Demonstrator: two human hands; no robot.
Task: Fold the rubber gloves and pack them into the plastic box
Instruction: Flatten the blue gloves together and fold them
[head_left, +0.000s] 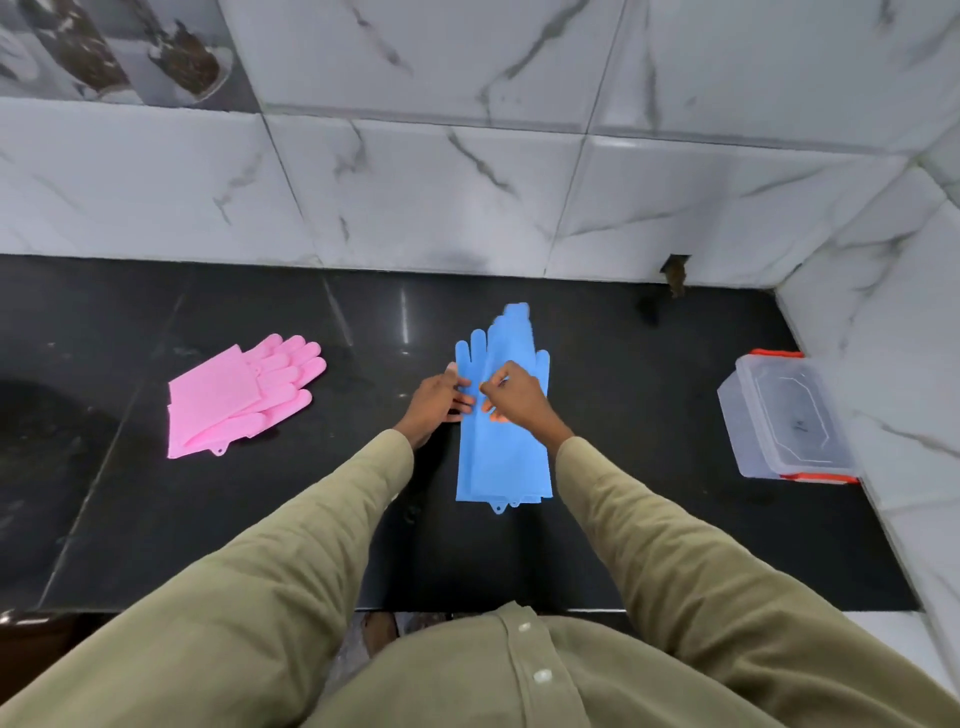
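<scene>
blue gloves (503, 415): 2, stacked, centre
pink gloves (240, 397): 2, stacked, at 9 o'clock
plastic box (789, 415): 1, at 3 o'clock
hands: 2, left hand (436, 405), right hand (514, 397)
sleeves (291, 545): 2

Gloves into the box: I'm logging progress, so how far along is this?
Early. Done: the blue gloves lie stacked flat on the black counter, fingers toward the wall. In hand: the left hand presses their left edge while the right hand pinches the middle, seemingly starting a fold. Left: folding both pairs; the pink gloves lie untouched, and the plastic box holds no gloves.
</scene>
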